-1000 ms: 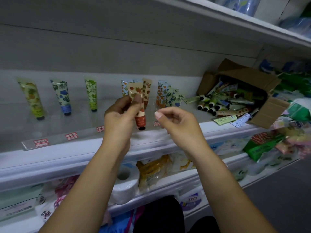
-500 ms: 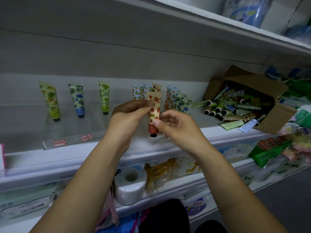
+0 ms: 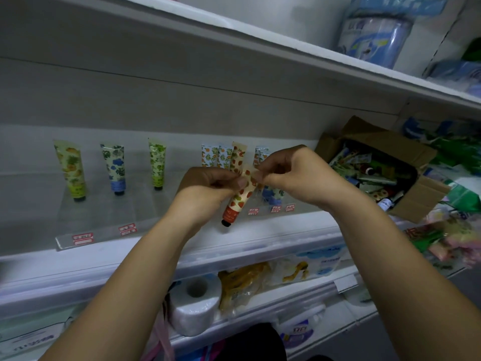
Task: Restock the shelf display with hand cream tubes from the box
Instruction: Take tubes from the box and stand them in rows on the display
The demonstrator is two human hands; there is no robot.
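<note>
A cream tube with a strawberry print and a black cap (image 3: 238,199) hangs cap-down in front of the shelf, tilted to the left. My left hand (image 3: 208,188) pinches its upper part from the left, and my right hand (image 3: 291,175) pinches its top end from the right. Behind it, several floral tubes (image 3: 223,156) stand cap-down in a clear acrylic display (image 3: 109,217) on the white shelf. Further left stand a yellow-green tube (image 3: 71,170), a blue-flowered tube (image 3: 115,169) and a green tube (image 3: 157,164). The open cardboard box (image 3: 416,199) full of tubes lies on its side at the right.
Red price labels (image 3: 83,238) line the display's front edge. A white shelf board (image 3: 260,32) overhangs above, with blue packs on it. Below sit a toilet paper roll (image 3: 195,306) and yellow packets (image 3: 242,282). Green and pink packets (image 3: 442,241) crowd the right.
My right hand came in from the side and took hold of the strawberry tube's top end. Both hands and the tube shifted right, in front of the middle tubes.
</note>
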